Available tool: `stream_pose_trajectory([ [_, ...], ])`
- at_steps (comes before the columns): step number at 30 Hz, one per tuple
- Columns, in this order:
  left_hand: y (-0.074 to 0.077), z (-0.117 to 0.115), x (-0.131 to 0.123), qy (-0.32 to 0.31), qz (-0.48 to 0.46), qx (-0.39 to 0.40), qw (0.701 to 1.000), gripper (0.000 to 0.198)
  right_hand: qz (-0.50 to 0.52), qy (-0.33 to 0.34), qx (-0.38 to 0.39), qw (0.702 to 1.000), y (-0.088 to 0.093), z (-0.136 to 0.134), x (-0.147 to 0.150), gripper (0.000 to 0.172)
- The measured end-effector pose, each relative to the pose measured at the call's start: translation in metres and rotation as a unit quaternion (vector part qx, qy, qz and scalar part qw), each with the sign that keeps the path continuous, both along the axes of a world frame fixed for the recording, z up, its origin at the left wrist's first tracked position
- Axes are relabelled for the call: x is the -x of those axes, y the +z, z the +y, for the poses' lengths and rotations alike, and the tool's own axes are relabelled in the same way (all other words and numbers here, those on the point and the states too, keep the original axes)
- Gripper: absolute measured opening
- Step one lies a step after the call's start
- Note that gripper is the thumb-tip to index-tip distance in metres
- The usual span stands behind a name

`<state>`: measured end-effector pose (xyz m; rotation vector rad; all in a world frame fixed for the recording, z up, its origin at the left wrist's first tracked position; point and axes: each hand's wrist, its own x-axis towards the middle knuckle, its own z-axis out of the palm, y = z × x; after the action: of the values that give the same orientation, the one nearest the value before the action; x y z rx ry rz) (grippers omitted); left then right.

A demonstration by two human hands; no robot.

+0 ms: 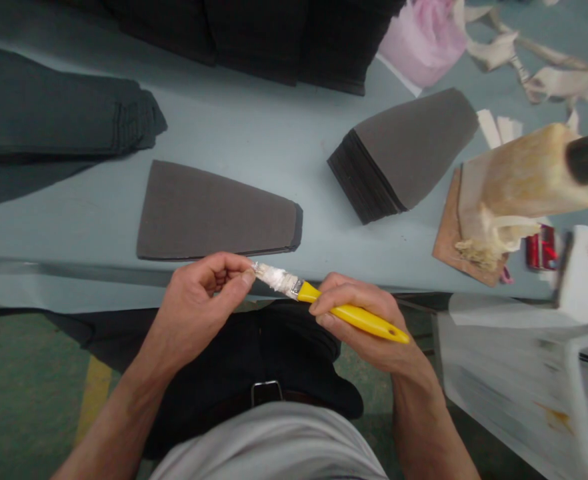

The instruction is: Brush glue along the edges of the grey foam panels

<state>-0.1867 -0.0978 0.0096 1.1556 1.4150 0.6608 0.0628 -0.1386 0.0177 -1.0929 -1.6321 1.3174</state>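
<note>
My right hand (357, 310) is closed round the yellow handle of a paintbrush (354, 319), which slants with its bristle end toward the left. White wrapping or dried matter covers the brush below its metal band. At the bristle tip, my left hand (211, 293) pinches with thumb and forefinger. Just beyond both hands, a small stack of dark grey tapered panels (214, 213) lies at the table's front edge. A thicker stack of similar grey panels (414, 147) sits farther right.
Dark green folded fabric (49, 113) lies at the left, and black stacks (254, 33) stand at the back. On the right, a stained plastic container (519, 180) rests on a brown board (447, 230). Pink cloth (424, 40), pale scraps (559, 80) and a red object (541, 248) lie around it.
</note>
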Motion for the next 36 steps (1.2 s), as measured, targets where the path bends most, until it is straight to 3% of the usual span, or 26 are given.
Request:
stream_pose_trajectory([
  [6,0.002,0.001,0.002,-0.004,-0.022,0.030,0.999,0.032,-0.003,0.006,-0.016,1.000,0.000,0.000,0.000,0.016],
  [14,-0.013,0.001,0.007,0.007,-0.110,0.098,0.989,0.036,-0.016,0.019,-0.042,0.999,0.004,0.002,0.000,0.015],
  [25,-0.017,0.003,0.009,0.010,-0.123,0.120,0.985,0.039,-0.092,0.070,-0.088,0.989,0.012,0.004,-0.002,0.020],
  [36,0.014,0.004,0.001,0.026,-0.090,0.068,0.993,0.028,-0.172,0.094,-0.156,0.968,0.032,0.005,0.000,0.023],
])
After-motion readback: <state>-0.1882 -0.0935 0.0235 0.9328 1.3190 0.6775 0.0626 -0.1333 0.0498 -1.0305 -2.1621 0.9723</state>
